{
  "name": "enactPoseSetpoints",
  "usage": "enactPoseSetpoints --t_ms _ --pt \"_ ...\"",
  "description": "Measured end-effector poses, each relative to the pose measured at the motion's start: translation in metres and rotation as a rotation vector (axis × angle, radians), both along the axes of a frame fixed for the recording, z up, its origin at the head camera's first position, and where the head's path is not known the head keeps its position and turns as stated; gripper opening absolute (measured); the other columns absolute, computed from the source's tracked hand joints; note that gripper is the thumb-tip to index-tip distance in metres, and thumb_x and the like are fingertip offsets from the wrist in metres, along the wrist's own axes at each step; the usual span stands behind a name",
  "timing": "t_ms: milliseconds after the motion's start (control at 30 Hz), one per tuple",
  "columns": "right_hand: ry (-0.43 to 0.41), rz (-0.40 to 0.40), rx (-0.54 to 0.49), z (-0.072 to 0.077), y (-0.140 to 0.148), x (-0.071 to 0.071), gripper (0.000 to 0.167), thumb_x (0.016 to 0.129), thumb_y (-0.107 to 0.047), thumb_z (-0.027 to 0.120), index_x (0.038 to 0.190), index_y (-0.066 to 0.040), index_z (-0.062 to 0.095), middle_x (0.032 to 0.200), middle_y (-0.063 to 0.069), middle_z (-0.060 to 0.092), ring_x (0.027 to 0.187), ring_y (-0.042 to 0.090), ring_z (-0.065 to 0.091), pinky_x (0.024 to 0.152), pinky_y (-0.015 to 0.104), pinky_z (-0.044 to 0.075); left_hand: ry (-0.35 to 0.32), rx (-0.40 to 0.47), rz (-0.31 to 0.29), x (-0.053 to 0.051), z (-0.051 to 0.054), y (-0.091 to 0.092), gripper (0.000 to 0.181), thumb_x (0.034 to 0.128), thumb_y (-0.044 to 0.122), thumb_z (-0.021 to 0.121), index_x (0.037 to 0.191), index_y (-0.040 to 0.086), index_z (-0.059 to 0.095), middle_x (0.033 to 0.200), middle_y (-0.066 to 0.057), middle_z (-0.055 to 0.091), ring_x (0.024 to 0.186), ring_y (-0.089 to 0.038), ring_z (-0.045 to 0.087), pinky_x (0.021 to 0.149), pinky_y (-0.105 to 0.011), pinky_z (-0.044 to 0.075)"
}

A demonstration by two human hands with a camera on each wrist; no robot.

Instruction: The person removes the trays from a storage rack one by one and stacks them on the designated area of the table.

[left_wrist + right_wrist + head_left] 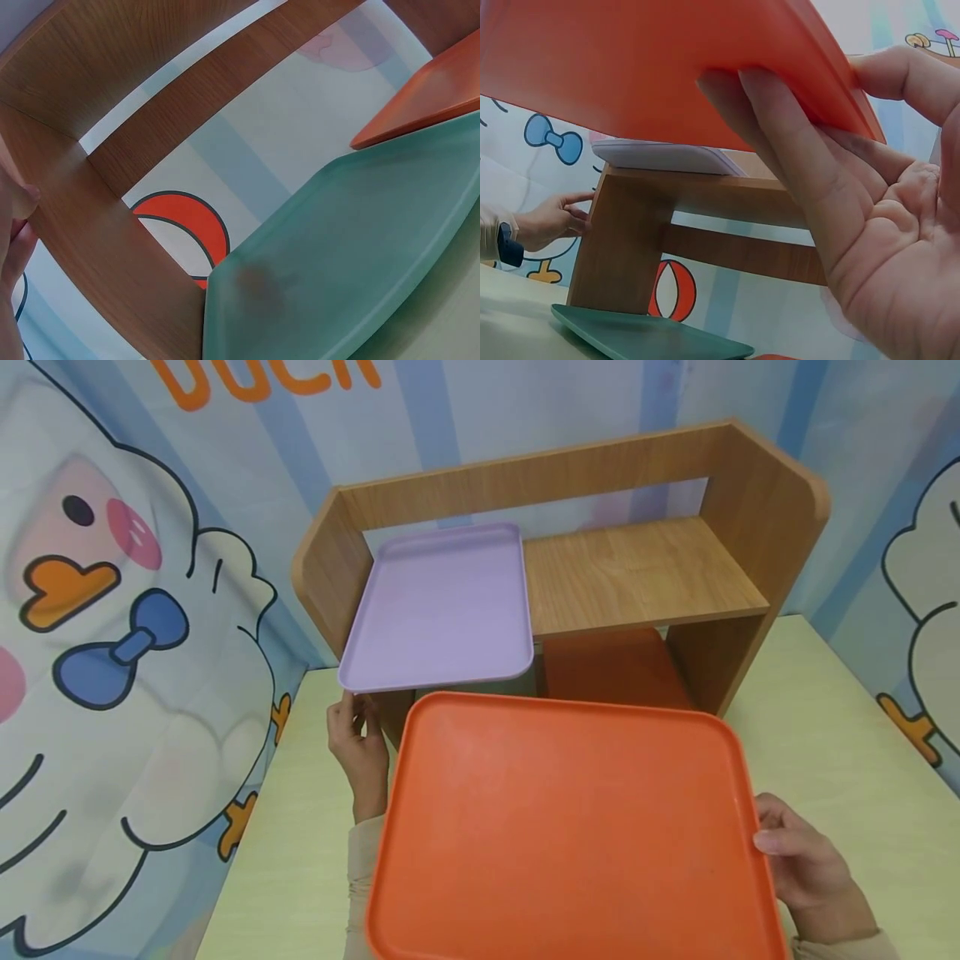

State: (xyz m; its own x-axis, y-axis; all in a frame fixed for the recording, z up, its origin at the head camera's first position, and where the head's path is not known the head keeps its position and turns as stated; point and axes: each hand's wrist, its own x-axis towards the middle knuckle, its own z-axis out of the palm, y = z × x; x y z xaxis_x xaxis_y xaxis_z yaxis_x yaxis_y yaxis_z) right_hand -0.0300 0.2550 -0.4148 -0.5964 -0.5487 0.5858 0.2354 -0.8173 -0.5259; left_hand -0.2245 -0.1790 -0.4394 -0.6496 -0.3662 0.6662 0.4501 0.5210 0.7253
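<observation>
My right hand [813, 872] pinches the right edge of a large orange tray [570, 827], thumb on top; in the right wrist view the fingers [780, 120] lie under it. The tray is held up in front of a wooden shelf [645, 572]. At the shelf's left side, my left hand [362, 758] is just below the front left corner of a lavender tray [442, 610], which lies on the upper board. The right wrist view shows the left hand [551, 223] with its fingertips against the side panel [622, 240], thumb and fingers loosely bent.
Under the upper board, a green tray [330, 255] lies at the left and another orange tray [615, 668] at the right. The shelf stands on a pale table [847, 718], with a cartoon-printed backdrop [525, 402] behind and at the sides.
</observation>
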Motion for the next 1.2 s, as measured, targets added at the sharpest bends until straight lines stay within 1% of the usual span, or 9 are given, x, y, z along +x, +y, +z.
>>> enactPoseSetpoints --t_ms 100,233,300,400,533,667,767,967,1200 --pt "-0.032 -0.014 0.012 -0.007 0.003 0.000 0.047 0.097 0.005 0.018 0.127 0.010 0.054 0.125 0.020 0.061 0.110 0.030 0.064 0.094 0.041 0.052 0.011 0.004 0.002 0.003 0.006 0.004 0.042 0.0898 -0.008 0.056 0.126 0.011 0.062 0.095 -0.022 0.052 0.087 -0.023 0.058 0.084 -0.044 0.057" --pt "-0.039 -0.042 0.039 -0.015 0.007 -0.002 0.048 0.096 0.006 0.017 0.125 0.009 0.055 0.122 0.020 0.063 0.107 0.030 0.065 0.092 0.041 0.053 0.049 0.000 0.000 0.014 0.021 0.012 0.040 0.0874 -0.014 0.055 0.123 0.004 0.062 0.091 -0.025 0.051 0.084 -0.031 0.058 0.081 -0.049 0.056" --pt "-0.034 -0.049 0.052 -0.019 0.009 -0.003 0.048 0.096 0.006 0.017 0.125 0.009 0.055 0.122 0.020 0.063 0.106 0.030 0.066 0.091 0.042 0.054 0.059 -0.002 0.001 0.019 0.028 0.015 0.041 0.0867 -0.015 0.055 0.122 0.003 0.062 0.090 -0.024 0.051 0.084 -0.031 0.058 0.081 -0.048 0.057" --pt "-0.035 -0.054 0.067 -0.023 0.011 -0.005 0.048 0.096 0.007 0.017 0.126 0.009 0.055 0.122 0.020 0.063 0.105 0.029 0.066 0.090 0.042 0.054 0.055 0.001 0.009 0.020 0.030 0.017 0.041 0.0867 -0.015 0.055 0.122 0.005 0.063 0.090 -0.023 0.051 0.083 -0.029 0.058 0.081 -0.042 0.058" --pt "-0.037 -0.063 0.081 -0.027 0.013 -0.006 0.048 0.096 0.007 0.017 0.125 0.009 0.056 0.120 0.019 0.064 0.103 0.028 0.067 0.088 0.041 0.055 0.040 0.005 0.024 0.018 0.029 0.016 0.041 0.0873 -0.013 0.055 0.122 0.007 0.063 0.090 -0.022 0.050 0.084 -0.028 0.058 0.082 -0.034 0.058" --pt "-0.013 -0.080 0.093 -0.033 0.014 -0.008 0.049 0.095 0.008 0.017 0.124 0.010 0.056 0.119 0.019 0.065 0.102 0.027 0.068 0.087 0.040 0.056 0.039 0.012 0.009 0.019 0.028 0.016 0.040 0.0868 -0.014 0.054 0.121 0.004 0.063 0.091 -0.025 0.050 0.085 -0.033 0.059 0.082 -0.040 0.057" --pt "-0.023 -0.077 0.095 -0.036 0.015 -0.008 0.049 0.095 0.009 0.017 0.124 0.009 0.057 0.118 0.018 0.066 0.102 0.027 0.068 0.087 0.039 0.056 0.034 0.019 -0.005 0.014 0.022 0.013 0.039 0.0872 -0.014 0.055 0.121 0.003 0.063 0.092 -0.027 0.050 0.085 -0.035 0.060 0.082 -0.046 0.056" --pt "-0.024 -0.078 0.101 -0.042 0.016 -0.011 0.050 0.094 0.009 0.017 0.123 0.009 0.057 0.117 0.018 0.066 0.101 0.026 0.068 0.086 0.039 0.056 0.006 0.023 -0.013 0.004 0.007 0.004 0.039 0.0903 -0.006 0.057 0.125 0.012 0.063 0.094 -0.022 0.052 0.088 -0.026 0.061 0.084 -0.044 0.056" --pt "-0.033 -0.078 0.127 -0.046 0.018 -0.013 0.051 0.094 0.010 0.016 0.122 0.008 0.059 0.115 0.018 0.067 0.100 0.026 0.068 0.085 0.038 0.057 0.010 0.024 -0.034 0.003 0.005 0.001 0.040 0.0921 -0.001 0.058 0.127 0.019 0.062 0.095 -0.018 0.053 0.088 -0.022 0.061 0.086 -0.036 0.057"
